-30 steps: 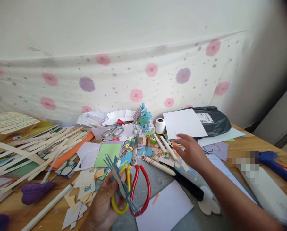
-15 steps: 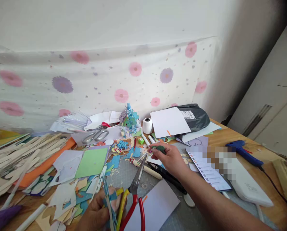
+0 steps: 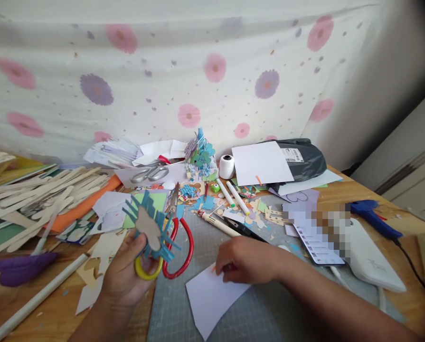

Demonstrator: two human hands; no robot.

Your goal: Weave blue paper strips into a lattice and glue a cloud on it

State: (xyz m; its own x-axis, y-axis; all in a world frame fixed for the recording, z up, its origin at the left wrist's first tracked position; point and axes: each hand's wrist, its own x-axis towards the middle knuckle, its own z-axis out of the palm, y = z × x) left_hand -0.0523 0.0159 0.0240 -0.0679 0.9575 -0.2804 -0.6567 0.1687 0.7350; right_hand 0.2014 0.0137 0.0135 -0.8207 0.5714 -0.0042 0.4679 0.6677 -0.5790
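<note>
My left hand (image 3: 125,273) is closed around a blue fringed paper piece (image 3: 158,242) with a beige, scalloped cutout (image 3: 147,229) on its face. The same hand keeps hold of scissors (image 3: 189,259) with a red loop and what looks like a yellow loop; their blades point away from me behind the fringe. Curled low over a white paper sheet (image 3: 212,301), my right hand (image 3: 242,259) has its fingertips at a small orange strip (image 3: 213,269). Its palm is hidden. A grey cutting mat (image 3: 173,304) lies under the sheet.
Wooden craft sticks (image 3: 48,194) and paper scraps (image 3: 105,247) cover the left side. Markers (image 3: 238,197), a white thread spool (image 3: 227,166) and grey-handled scissors (image 3: 150,173) lie farther back. At right are a phone (image 3: 317,247), a white power strip (image 3: 372,266) and a blue glue gun (image 3: 376,221).
My right hand has drawn back from the far scraps to the white sheet; the dark green item no longer shows in it. My left hand has lifted and turned the fringed piece. The view has tilted down.
</note>
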